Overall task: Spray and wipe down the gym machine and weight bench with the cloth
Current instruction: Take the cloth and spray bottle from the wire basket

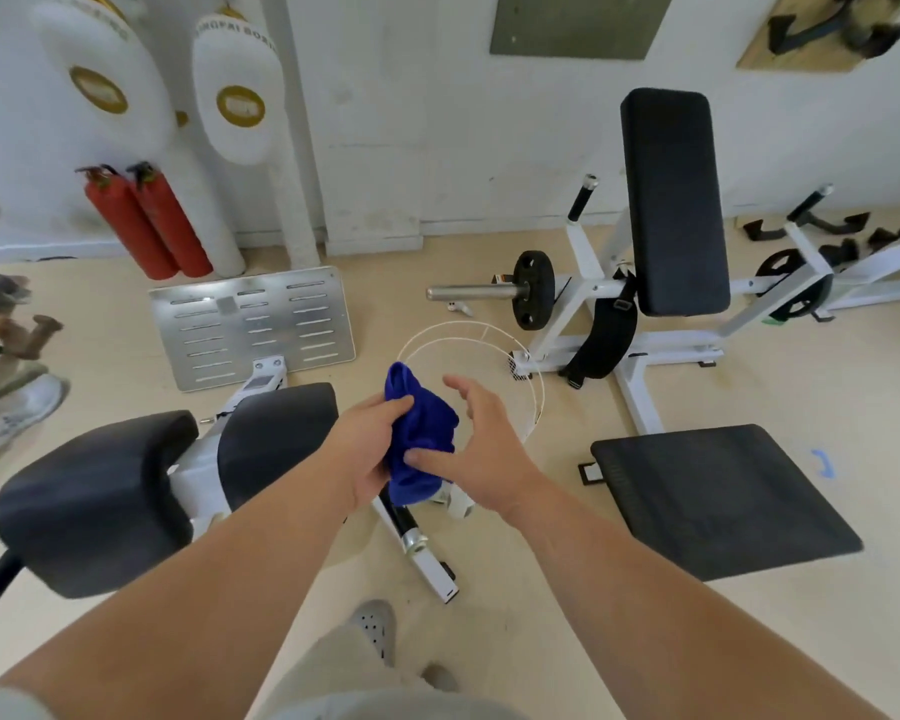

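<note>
- Blue cloth (pixel 419 433) is being held bunched at frame centre, above the floor.
- Left hand (pixel 370 449): fingers are being curled round the cloth.
- Right hand (pixel 481 444): fingers are being held spread, thumb touching the cloth.
- Weight bench (pixel 671 200) is being seen upper right, machine pads (pixel 100 501) lower left.

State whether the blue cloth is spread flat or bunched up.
Bunched up: the cloth hangs crumpled in folds, gripped by the left hand.

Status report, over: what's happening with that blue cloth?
Left hand grips blue cloth, bunched. Right hand open, thumb on cloth. Cloth in the air, touching no pad. Bench pad at right, uncovered.
</note>
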